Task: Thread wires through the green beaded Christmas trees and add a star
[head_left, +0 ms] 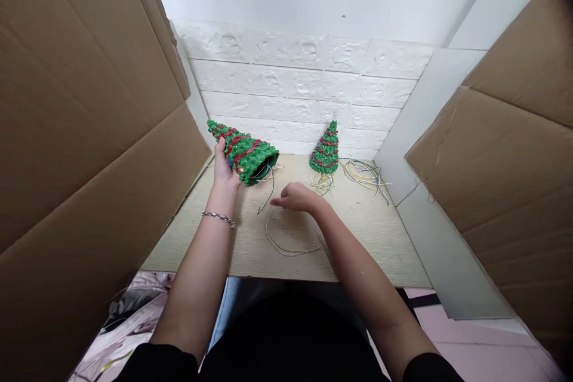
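My left hand (226,167) grips a small green Christmas tree (246,152) with red garland. The tree is tilted, its tip to the upper left and its hollow base turned toward the lower right. Loose wires hang from that base, among them a dark green wire (272,188) bent at its end. Just right of the base, my right hand (293,197) is pinched on the end of a pale yellow wire (286,250), which curves down onto the table. The exact grip of the fingertips is partly hidden.
A second green tree (326,152) stands near the back wall, with short wires (323,184) in front of its base. To its right lies a loose coil of wires (364,174) on the table (371,239). Cardboard panels (89,101) rise on both sides.
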Available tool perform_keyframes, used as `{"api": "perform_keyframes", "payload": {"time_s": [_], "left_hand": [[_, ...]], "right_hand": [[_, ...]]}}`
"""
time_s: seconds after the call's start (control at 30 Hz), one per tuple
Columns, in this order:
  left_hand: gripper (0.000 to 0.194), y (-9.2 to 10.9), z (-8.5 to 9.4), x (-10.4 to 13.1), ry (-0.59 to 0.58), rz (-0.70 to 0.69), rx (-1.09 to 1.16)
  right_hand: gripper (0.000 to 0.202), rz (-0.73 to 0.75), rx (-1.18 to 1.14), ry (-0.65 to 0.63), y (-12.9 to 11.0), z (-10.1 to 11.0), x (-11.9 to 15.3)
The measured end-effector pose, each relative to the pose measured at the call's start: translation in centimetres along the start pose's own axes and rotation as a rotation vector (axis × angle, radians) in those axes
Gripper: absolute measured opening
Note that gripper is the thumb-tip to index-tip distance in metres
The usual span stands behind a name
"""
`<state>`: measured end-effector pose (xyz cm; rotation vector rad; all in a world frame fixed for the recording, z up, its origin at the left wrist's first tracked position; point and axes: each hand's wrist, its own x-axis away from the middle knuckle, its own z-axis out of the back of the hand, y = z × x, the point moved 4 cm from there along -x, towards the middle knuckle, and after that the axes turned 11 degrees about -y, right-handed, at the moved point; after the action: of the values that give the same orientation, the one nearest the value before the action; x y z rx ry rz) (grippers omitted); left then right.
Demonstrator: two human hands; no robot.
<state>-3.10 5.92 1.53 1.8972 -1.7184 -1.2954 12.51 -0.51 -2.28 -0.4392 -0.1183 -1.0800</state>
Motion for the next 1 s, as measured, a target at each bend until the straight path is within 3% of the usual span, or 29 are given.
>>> {"api": "perform_keyframes", "payload": {"time_s": [0.07,0.33,0.57,0.9,1.0], "left_hand": [[0.044,0.0,0.0,0.0,0.001,0.0,0.0],[0.04,0.0,-0.3,0.2,0.001,0.01,0.027],[0.035,-0.6,-0.4,0.4,-0.005,0.089,0.065],[0.036,-0.8,-0.5,0.5,-0.051,0.119,0.043],[0.034,-0.8,-0.7,0.7,-0.042,0.125,0.025]], "right_hand": [[0.05,0.028,0.031,-0.057,-0.8,-0.7,-0.1],[0.055,0.104,0.188,-0.091,-4.3,-2.1,0.3],[0.022,0.28,0.224,-0.219,-6.7,-2.3,1.6],[0.03,0.261,0.295,-0.226,-6.9,-2.9,2.6],[0.025,0.25,0.202,-0.22,-6.1,-2.1,2.6]]}}
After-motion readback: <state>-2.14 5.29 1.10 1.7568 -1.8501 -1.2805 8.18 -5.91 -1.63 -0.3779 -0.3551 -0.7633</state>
